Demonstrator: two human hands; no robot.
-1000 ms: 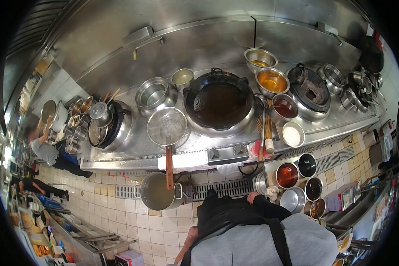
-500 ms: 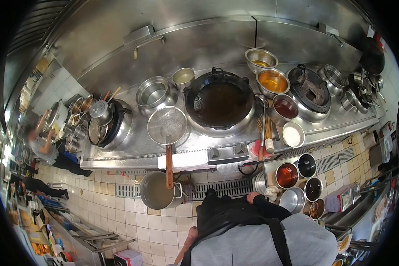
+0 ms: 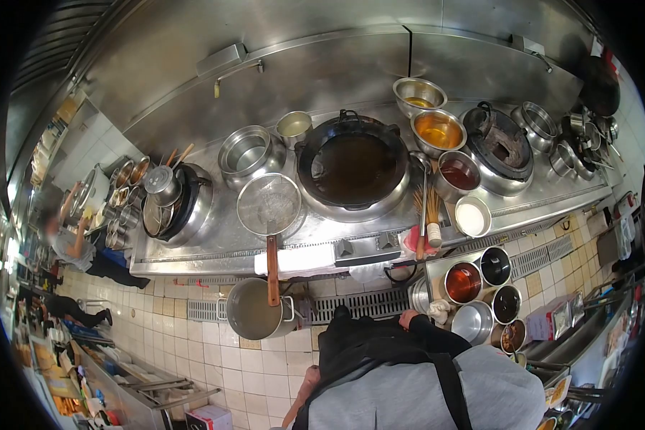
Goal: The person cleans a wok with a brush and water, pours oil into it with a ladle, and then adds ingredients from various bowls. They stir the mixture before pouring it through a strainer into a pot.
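Note:
My left hand (image 3: 312, 375) hangs low beside the black apron (image 3: 362, 347), on the pot side; its fingers are hidden from above. At the apron's other edge is my right hand (image 3: 407, 318), nearest a crumpled white cloth (image 3: 439, 310) but apart from it. Its fingers are too foreshortened to read. A large two-handled pot (image 3: 240, 308) of cloudy liquid stands left of me. Ahead, a wok (image 3: 357, 172) of dark liquid sits on the range. Beside it lies a round mesh strainer (image 3: 269, 204), its wooden handle (image 3: 273, 272) sticking out over the pot.
Steel bowls of yellow liquid (image 3: 438, 132), a pot of red sauce (image 3: 458, 173) and a white-filled pot (image 3: 472, 216) line the range's right side. A ladle (image 3: 423, 208) and bamboo brush (image 3: 433, 228) lie nearby. Sauce containers (image 3: 464, 282) stand right; another person (image 3: 79, 247) works far left.
The view shifts very slightly. At the far left, the other person's arms move a little and a leg near the floor shifts. My hands stay in place.

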